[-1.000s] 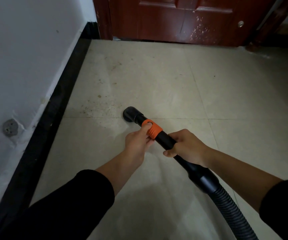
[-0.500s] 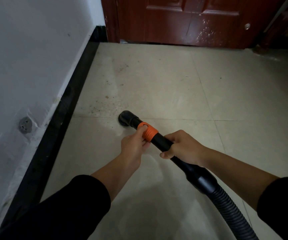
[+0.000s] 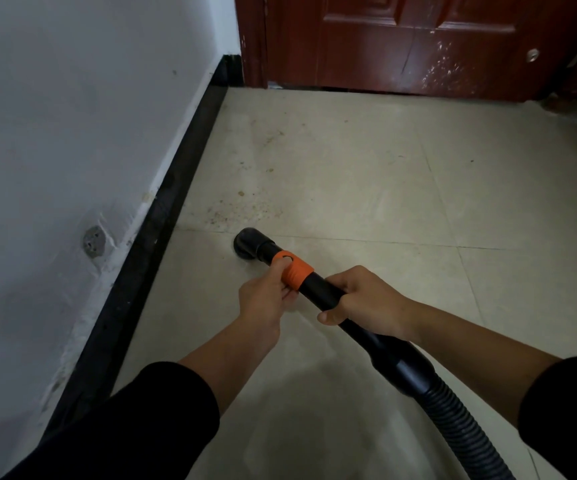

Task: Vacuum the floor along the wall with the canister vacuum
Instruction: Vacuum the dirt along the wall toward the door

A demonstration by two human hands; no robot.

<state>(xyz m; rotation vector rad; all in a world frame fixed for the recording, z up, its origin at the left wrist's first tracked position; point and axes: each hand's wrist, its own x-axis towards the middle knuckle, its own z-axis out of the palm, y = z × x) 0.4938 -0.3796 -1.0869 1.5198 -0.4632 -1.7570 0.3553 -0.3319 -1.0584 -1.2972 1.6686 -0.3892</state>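
Black vacuum tube (image 3: 318, 289), gripped by left hand (image 3: 266, 299) and right hand (image 3: 366, 303), nozzle (image 3: 247, 244) ahead.

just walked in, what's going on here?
A person is vacuuming a tiled floor beside a wall. The left hand grips the orange collar on the black wand; the right hand grips the wand just behind it. The nozzle sits on the floor, apart from the baseboard, at the near edge of a crumb patch not yet picked up. The hose trails off bottom right.
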